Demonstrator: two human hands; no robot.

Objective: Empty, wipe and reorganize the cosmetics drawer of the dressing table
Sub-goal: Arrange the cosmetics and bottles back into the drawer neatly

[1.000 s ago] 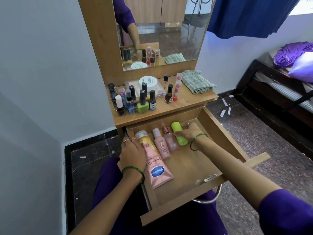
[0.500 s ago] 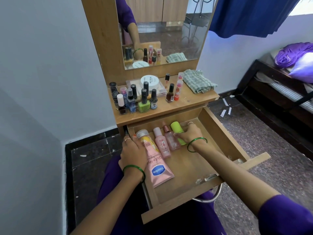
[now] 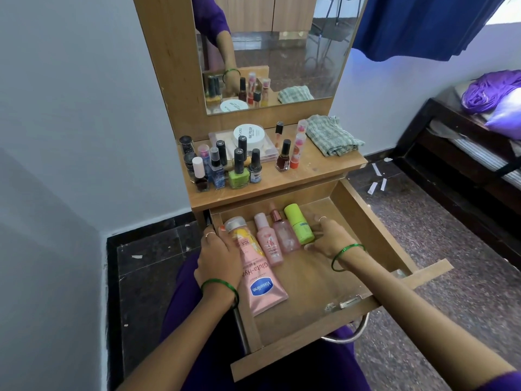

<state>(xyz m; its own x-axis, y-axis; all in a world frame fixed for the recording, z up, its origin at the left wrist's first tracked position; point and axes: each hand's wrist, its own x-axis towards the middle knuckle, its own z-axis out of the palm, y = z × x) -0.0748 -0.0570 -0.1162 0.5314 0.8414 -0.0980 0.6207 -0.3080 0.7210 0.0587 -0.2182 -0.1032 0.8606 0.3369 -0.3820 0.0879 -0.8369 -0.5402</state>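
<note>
Inside the pulled-out drawer [image 3: 363, 221], both hands at work on a row of containers. Left hand [image 3: 218, 261] laid over the drawer's left edge, fingers loosely spread and resting against the yellow-and-pink tube [image 3: 242, 238] and the upper part of the pink Vaseline tube [image 3: 260, 283]; not curled round either, only touching. Right hand [image 3: 328, 238] flat and relaxed on the drawer floor, fingers straight, fingertips [image 3: 310, 245] touching the lower end of the lime-green bottle [image 3: 298, 224]; nothing gripped or pinched. Between the two hands, lying side by side with caps toward the back wall: yellow-and-pink tube, pink pump bottle [image 3: 267, 239], clear pinkish bottle [image 3: 284, 234], lime-green bottle, each just beside or touching its neighbour. Vaseline tube reaching nearer the front than the others, label facing up. Right and front parts of the drawer floor bare wood, with a small metal fitting [image 3: 349, 301] near the front board. Green bangles on both wrists, rings on both hands. Above, on the tabletop [image 3: 324, 170], a cluster of upright nail polish bottles [image 3: 225, 167] at left, a round white jar [image 3: 249, 134] on a flat clear case behind them, a dark red polish bottle [image 3: 283, 156] and a pink-and-orange stick [image 3: 298, 145] further right, and a folded checked cloth [image 3: 332, 135] at the far right. Mirror [image 3: 270, 49] behind, reflecting the bottles and an arm. At far right, a bed with purple fabric [image 3: 490, 88].
</note>
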